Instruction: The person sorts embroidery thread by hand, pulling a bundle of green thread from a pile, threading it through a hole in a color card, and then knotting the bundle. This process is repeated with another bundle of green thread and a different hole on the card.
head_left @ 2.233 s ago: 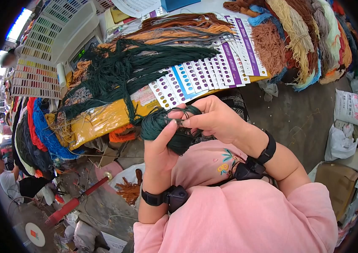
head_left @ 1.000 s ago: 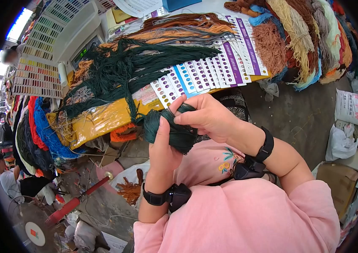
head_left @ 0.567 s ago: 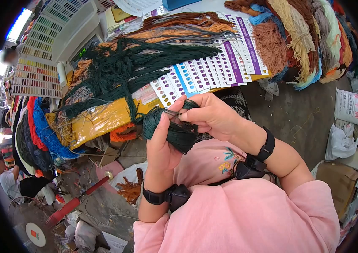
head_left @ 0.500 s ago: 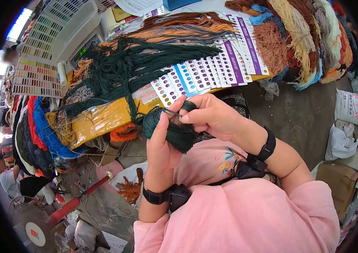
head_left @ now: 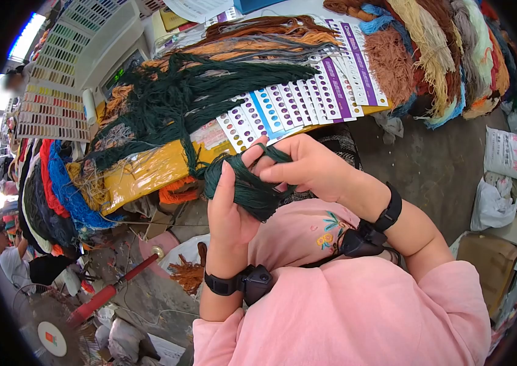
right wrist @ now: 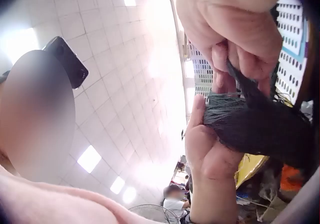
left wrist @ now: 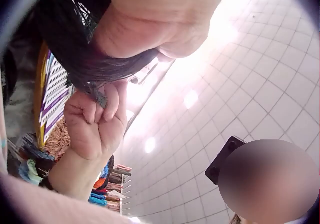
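Note:
A thick skein of dark green yarn (head_left: 243,190) is held up in front of the chest, off the table. My left hand (head_left: 228,221) grips it from below, thumb up along its near side. From the right, my right hand (head_left: 313,168) has its curled fingers in strands at the skein's top. In the right wrist view a twisted tail of green yarn (right wrist: 245,86) runs from those right fingers down to the skein. The left wrist view shows the yarn (left wrist: 95,66) passing beneath the left hand (left wrist: 155,26). The skein's far side is hidden.
More dark green yarn (head_left: 197,91) lies loose across the table, over orange and grey hanks. Shade cards (head_left: 283,110) fan out along the yellow front edge (head_left: 142,180). Colourful hanks (head_left: 423,55) hang at the right. A fan (head_left: 51,335) stands at lower left.
My right fingers have shifted from a tight pinch near the left fingertips to a looser curl, with green strands looped across them. The left hand has moved slightly left; the skein stays in its grip.

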`<act>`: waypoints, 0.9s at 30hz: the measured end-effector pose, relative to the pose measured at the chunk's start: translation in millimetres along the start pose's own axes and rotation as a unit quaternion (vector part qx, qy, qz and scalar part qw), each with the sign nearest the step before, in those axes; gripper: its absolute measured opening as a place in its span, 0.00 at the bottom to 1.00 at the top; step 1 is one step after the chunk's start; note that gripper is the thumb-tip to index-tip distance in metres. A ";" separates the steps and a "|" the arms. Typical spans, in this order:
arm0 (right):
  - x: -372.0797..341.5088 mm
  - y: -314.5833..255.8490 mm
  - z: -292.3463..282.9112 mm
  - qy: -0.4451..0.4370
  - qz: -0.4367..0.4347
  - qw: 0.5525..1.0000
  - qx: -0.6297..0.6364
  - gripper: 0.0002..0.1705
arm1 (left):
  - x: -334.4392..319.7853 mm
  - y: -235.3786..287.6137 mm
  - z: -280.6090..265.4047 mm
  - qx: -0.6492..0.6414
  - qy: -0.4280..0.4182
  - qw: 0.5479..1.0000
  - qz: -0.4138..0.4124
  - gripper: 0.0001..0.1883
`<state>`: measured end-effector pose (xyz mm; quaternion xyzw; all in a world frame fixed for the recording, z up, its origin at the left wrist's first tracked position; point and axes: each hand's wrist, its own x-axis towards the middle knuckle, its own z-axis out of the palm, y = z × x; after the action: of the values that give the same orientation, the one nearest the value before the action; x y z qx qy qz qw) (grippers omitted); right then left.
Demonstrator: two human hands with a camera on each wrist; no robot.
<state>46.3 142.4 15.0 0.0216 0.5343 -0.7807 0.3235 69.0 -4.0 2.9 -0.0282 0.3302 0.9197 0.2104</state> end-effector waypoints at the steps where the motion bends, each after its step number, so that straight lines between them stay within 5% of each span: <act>1: 0.5 2.4 0.5 -0.006 -0.020 1.000 -0.023 0.06 | 0.4 0.2 2.2 -0.001 -0.007 1.000 -0.004 0.27; 5: 3.1 7.8 -0.3 -0.013 -0.042 0.998 -0.035 0.04 | 1.4 0.4 3.7 0.008 0.011 1.000 -0.023 0.29; 8: -4.7 -7.6 4.6 0.020 0.005 1.000 0.005 0.04 | 2.9 1.6 -7.9 -0.040 -0.071 0.996 -0.041 0.29; 11: 0.2 1.9 -4.0 0.014 0.018 1.000 0.019 0.04 | 1.1 1.6 0.7 -0.019 0.005 0.999 -0.048 0.32; 14: 5.1 10.1 -13.1 -0.004 0.017 0.995 0.103 0.08 | 1.0 1.0 0.1 -0.078 -0.009 0.996 -0.033 0.27; 17: 2.5 4.3 -10.0 -0.014 0.020 0.989 0.143 0.09 | -0.9 -3.4 1.8 0.109 0.033 0.992 0.051 0.19; 18: 1.9 3.2 -9.8 -0.013 0.020 0.989 0.147 0.09 | -0.9 -2.5 1.0 0.084 0.050 0.995 0.035 0.13; 27: 1.8 1.2 -14.2 -0.035 0.032 0.985 0.167 0.06 | 1.2 -4.6 -3.3 0.063 0.087 0.994 0.021 0.13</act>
<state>41.1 153.4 7.2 0.0652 0.3838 -0.8483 0.3588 69.5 -2.3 -2.7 -0.0878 0.4054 0.8952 0.1627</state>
